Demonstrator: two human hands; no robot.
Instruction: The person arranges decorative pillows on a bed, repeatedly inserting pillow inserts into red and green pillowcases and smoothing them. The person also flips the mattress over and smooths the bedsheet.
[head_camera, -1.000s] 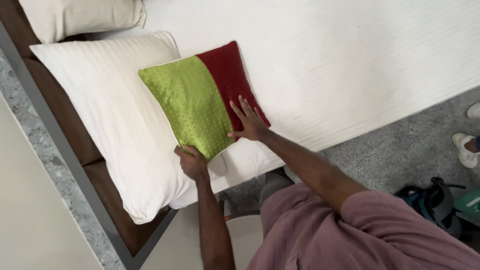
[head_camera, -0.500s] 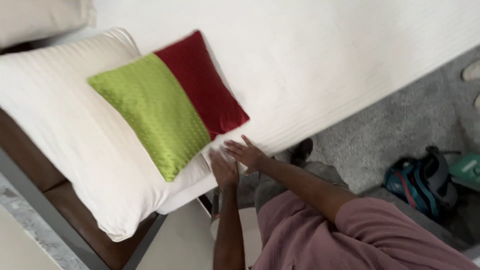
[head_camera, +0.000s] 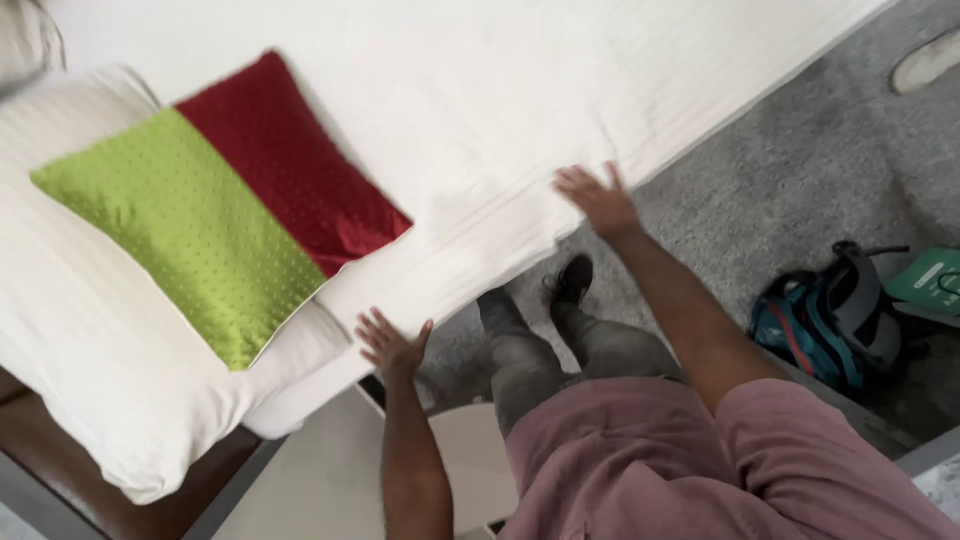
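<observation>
A green and red cushion (head_camera: 215, 215) lies on a large white pillow (head_camera: 90, 340) at the head of a bed with a white cover (head_camera: 480, 110). My left hand (head_camera: 392, 345) is spread flat at the bed's near edge, just right of the pillow's corner, holding nothing. My right hand (head_camera: 598, 198) rests with fingers apart on the bed cover's edge further along the bed. Both hands are away from the cushion.
A brown headboard (head_camera: 60, 470) runs at the lower left. A second white pillow (head_camera: 25, 40) shows at the top left corner. A blue and grey backpack (head_camera: 835, 320) and a green box (head_camera: 930, 280) sit on the grey carpet (head_camera: 800, 170). My legs and shoes stand beside the bed.
Both hands left the cushion. My right hand slid far along the bed's edge away from the pillows; my left hand moved off the cushion's corner to the mattress edge. The view shifted.
</observation>
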